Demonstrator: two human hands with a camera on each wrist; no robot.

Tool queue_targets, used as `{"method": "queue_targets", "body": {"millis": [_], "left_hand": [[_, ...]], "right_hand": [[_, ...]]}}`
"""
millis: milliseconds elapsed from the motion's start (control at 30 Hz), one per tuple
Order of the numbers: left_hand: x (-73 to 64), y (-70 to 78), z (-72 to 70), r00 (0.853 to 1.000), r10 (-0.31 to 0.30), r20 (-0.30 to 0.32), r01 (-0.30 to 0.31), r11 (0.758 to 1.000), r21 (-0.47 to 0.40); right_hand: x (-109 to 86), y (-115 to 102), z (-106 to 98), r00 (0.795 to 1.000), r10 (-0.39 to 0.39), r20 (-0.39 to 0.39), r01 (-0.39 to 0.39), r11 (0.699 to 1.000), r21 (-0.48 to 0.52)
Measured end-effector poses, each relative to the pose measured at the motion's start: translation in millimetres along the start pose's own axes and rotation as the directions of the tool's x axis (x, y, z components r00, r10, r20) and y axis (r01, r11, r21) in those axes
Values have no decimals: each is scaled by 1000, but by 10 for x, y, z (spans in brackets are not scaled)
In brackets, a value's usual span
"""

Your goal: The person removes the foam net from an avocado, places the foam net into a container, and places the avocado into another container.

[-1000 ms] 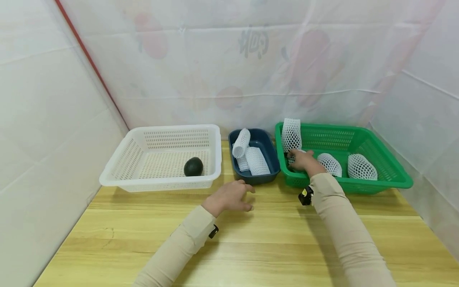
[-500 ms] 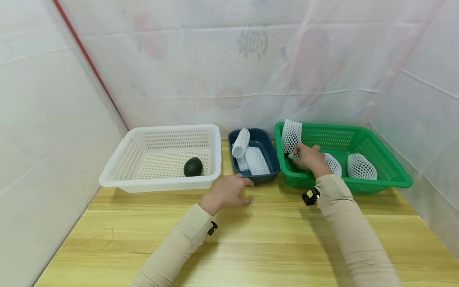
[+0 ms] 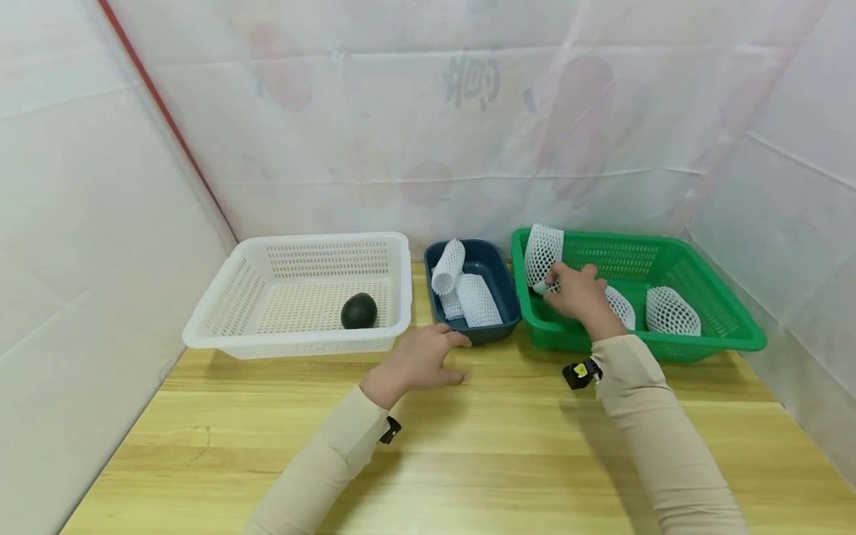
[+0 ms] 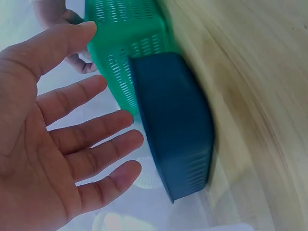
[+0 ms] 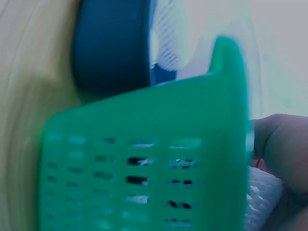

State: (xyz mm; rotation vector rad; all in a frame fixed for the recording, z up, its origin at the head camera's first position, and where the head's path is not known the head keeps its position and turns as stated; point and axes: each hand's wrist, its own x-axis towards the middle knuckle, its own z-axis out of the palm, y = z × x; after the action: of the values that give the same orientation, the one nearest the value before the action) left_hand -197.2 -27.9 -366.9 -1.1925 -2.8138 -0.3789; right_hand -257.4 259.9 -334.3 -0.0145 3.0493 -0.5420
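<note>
My left hand (image 3: 428,357) hovers by the front edge of a dark blue bin (image 3: 501,297); its fingers are spread and relaxed, with the bare palm showing in the left wrist view. My right hand (image 3: 578,290) reaches over the front left of a green basket (image 3: 722,305). Its curled fingertips pinch the lower end of a white foam net sleeve (image 3: 544,253), which leans up against the basket's left back corner. In the right wrist view, a bit of white foam net (image 5: 262,195) shows beside a finger, behind the basket wall. What lies inside the sleeve is hidden.
Two net-wrapped rounded pieces, one a foam-netted item (image 3: 672,312), lie in the green basket. Several rolled foam sleeves (image 3: 480,301) fill the blue bin. A white basket (image 3: 221,297) at left holds one dark green avocado (image 3: 359,310). Behind stands a pale curtain (image 3: 374,134).
My right hand has drawn back slightly up and right, and the net's lower end has shifted with its fingertips. My left hand has moved a little left and closer to the blue bin's front.
</note>
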Motion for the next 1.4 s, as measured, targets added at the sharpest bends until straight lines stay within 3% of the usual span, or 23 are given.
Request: {"method": "queue_targets", "body": {"millis": [167,333,600,800,1133,1400], "left_hand": [[-40,-18,-56,1000,-12,-28,11,999,-47],[-56,-53,-41,998,1,-60,-3,999,-38],[-149,-116,37,990,43,-132,-52,997,-65],[-234,-169,58,985,54,-166,-69,994,-90],[-378,-262,110,980,64,-186,-80,993,-82],[-503,-313,149,987,37,-159,-51,995,-87]], "right_hand": [[-81,-121,-77,997,-50,-59,50,999,-1],[-157,-221,-123,994,-74,-75,73,997,-14],[-301,-259,-147,986,-127,-103,128,992,0],[-380,-232,-138,967,-184,-178,194,980,42],[-558,-227,-107,926,-192,-325,239,965,109],[-636,-317,-93,920,-241,-310,301,940,161]]}}
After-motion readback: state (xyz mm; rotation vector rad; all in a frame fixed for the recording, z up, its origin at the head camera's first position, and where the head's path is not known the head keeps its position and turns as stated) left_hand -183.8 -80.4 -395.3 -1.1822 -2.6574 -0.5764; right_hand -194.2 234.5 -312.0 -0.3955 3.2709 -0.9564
